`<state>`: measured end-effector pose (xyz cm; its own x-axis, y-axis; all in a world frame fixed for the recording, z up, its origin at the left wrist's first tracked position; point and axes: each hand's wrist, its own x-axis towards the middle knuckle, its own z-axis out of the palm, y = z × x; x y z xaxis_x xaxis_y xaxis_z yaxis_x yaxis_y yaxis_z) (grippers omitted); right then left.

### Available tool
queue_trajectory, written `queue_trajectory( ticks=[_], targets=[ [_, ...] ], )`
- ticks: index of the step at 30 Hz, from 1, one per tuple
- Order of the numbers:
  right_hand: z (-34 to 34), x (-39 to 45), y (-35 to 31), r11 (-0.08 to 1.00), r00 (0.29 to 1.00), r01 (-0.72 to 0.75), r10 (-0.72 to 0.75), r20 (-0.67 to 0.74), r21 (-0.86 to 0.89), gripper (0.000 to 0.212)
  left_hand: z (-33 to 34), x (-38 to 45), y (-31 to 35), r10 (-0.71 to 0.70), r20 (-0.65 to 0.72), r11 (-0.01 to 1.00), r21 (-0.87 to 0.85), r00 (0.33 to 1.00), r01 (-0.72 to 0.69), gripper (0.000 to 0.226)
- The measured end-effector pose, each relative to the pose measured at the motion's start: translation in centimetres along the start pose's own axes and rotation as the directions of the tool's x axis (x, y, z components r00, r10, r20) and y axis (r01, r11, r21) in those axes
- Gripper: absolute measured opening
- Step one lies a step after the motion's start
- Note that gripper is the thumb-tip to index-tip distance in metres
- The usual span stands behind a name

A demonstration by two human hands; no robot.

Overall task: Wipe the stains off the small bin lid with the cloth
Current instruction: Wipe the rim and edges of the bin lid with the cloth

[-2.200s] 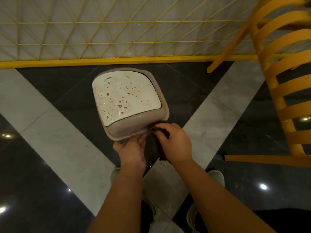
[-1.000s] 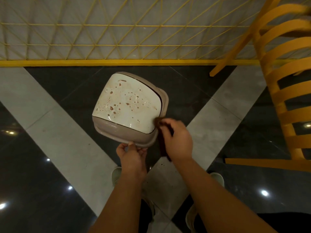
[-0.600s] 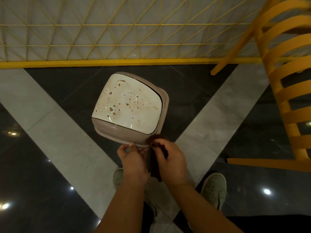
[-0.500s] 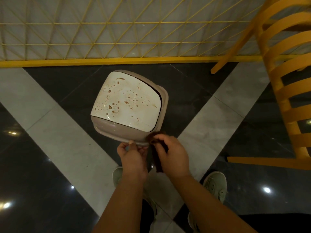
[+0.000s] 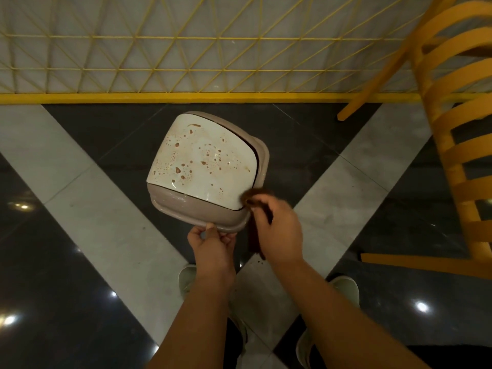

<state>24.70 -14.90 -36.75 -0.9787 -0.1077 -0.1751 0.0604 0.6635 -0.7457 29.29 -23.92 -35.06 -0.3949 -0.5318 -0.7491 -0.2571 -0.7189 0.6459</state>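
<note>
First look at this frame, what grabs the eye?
The small bin lid at centre, its cream panel speckled with brown stains, held over the dark floor. The left hand pinches its near rim, while the right hand grips a dark cloth at the lid's near right corner. An orange slatted chair fills the right edge.
</note>
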Motion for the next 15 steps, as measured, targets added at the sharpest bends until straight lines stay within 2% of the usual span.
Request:
queue_trajectory(
  ticks=[3,6,8,10,13,15],
  targets=[
    [0.3,-3.4,0.4,0.998,0.994,-0.054,0.049,0.103,0.045,0.022,-0.5,0.2,0.0,-0.006,-0.005,0.999,0.049,1.0,0.006,0.013],
    [-0.5,-3.7,0.6,0.999,0.987,-0.029,0.033,0.159,-0.028,0.022,-1.1,0.4,0.9,-0.017,-0.002,0.994,0.112,1.0,0.017,0.018],
    [-1.5,-2.5,0.8,0.997,0.99,-0.065,0.069,0.121,-0.038,0.021,-1.6,1.0,1.8,-0.005,-0.013,0.986,0.164,1.0,0.007,0.024],
    [-2.8,-1.0,1.3,0.99,0.99,-0.138,0.138,0.025,-0.006,0.022,-2.3,1.8,2.4,0.033,-0.091,0.985,0.169,0.995,-0.017,0.028],
    [-4.6,1.0,1.6,0.983,0.979,-0.177,0.182,-0.095,0.052,0.025,-3.1,2.5,2.4,0.022,-0.208,0.995,0.1,0.978,-0.001,0.031],
    [-5.2,1.9,1.3,0.986,0.981,-0.166,0.168,-0.101,0.021,0.027,-2.7,1.8,1.5,-0.021,-0.22,0.998,0.05,0.975,0.033,0.034]
  ],
)
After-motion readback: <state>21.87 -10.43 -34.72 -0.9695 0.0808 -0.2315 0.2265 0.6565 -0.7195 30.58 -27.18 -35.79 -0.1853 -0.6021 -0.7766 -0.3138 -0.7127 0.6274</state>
